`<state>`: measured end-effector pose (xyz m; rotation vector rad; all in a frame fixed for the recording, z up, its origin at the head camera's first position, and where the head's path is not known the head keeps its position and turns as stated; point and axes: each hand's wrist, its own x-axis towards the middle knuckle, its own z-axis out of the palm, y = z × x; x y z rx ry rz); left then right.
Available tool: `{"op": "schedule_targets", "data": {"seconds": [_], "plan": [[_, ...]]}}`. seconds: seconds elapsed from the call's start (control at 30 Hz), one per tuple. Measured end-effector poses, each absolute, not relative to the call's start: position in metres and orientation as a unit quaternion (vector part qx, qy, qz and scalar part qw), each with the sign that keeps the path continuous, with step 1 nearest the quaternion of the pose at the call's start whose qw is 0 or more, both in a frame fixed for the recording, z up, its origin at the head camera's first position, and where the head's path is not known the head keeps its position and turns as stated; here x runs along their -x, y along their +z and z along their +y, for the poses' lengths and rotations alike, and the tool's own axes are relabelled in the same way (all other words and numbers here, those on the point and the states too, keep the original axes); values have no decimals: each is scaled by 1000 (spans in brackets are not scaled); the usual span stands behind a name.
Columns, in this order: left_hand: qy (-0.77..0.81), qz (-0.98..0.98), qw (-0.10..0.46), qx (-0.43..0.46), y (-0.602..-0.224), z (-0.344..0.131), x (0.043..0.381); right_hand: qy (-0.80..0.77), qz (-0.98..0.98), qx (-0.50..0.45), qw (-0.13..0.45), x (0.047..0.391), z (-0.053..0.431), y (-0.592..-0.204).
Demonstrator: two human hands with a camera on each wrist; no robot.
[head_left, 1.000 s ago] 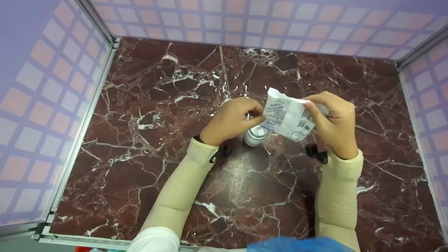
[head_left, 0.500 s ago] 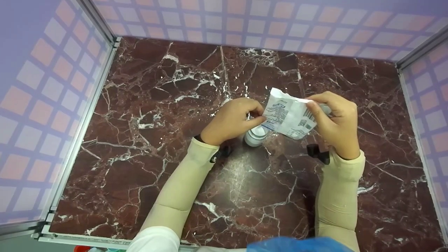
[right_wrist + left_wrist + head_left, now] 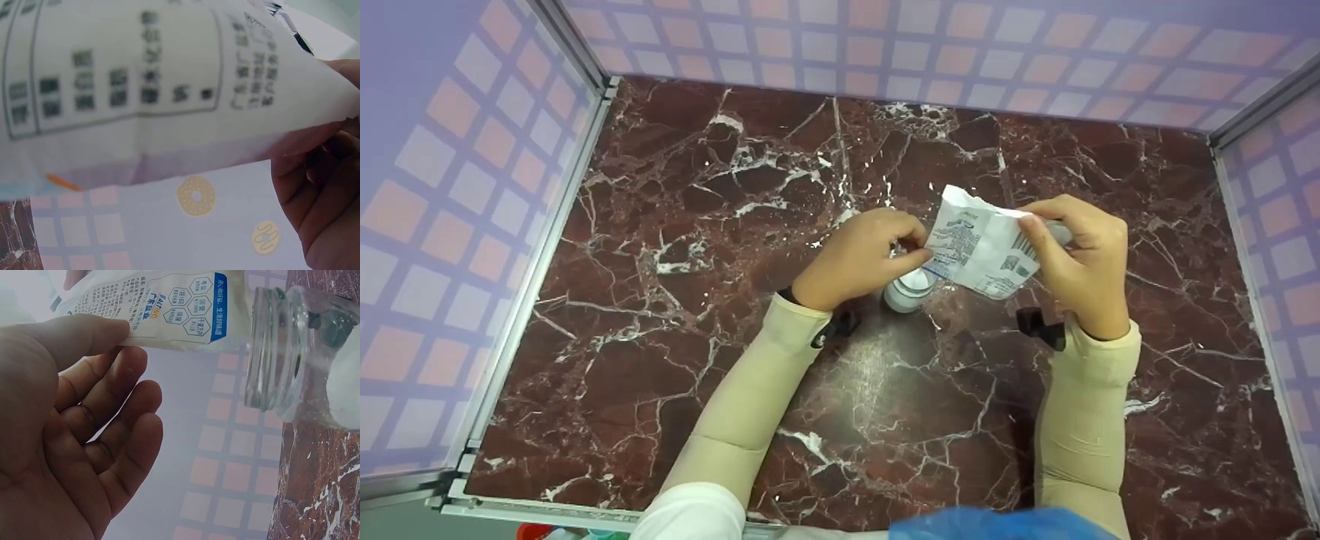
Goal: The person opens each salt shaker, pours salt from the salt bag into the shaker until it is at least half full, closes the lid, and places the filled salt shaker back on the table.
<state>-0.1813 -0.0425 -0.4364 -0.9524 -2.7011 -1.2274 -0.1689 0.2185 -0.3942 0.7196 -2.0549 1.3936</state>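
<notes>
A white printed salt bag [image 3: 976, 246] is held tilted above the table between both hands. My left hand [image 3: 864, 256] pinches its left edge between thumb and index finger; the other fingers are loosely bent in the left wrist view. My right hand [image 3: 1081, 259] grips the bag's upper right edge with thumb and fingers. Below the bag's lower left corner stands a clear glass jar [image 3: 907, 296], uncovered. White contents show inside the jar [image 3: 346, 382] in the left wrist view, where the bag's blue-edged end lies close to its mouth. The bag [image 3: 140, 84] hides much of the right wrist view.
White specks [image 3: 870, 184] lie on the dark red marbled table [image 3: 720, 247] behind the hands, partly hard to tell from its veins. Checked panels [image 3: 870, 52] wall the table at the back and sides. A red item [image 3: 534, 531] shows below the front left edge.
The bag and right hand have moved slightly to the right, mostly in the first half second. The left hand keeps its pinch nearly in place, and the jar stands where it was.
</notes>
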Motion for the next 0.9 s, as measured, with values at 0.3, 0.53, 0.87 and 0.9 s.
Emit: {"op": "schedule_targets", "data": {"seconds": [0.3,0.53,0.87,0.9], "plan": [[-377,-870,7,318,-436,-41,182,519,-764,-267,275,167,219,-394],[-374,-871,15,317,-437,-42,183,508,-766,-275,283,162,215,-392],[-366,-880,-5,302,-436,-43,184,470,-784,-275,297,154,210,-391],[-366,-881,-10,299,-435,-43,184,469,-785,-276,298,154,209,-391]]}}
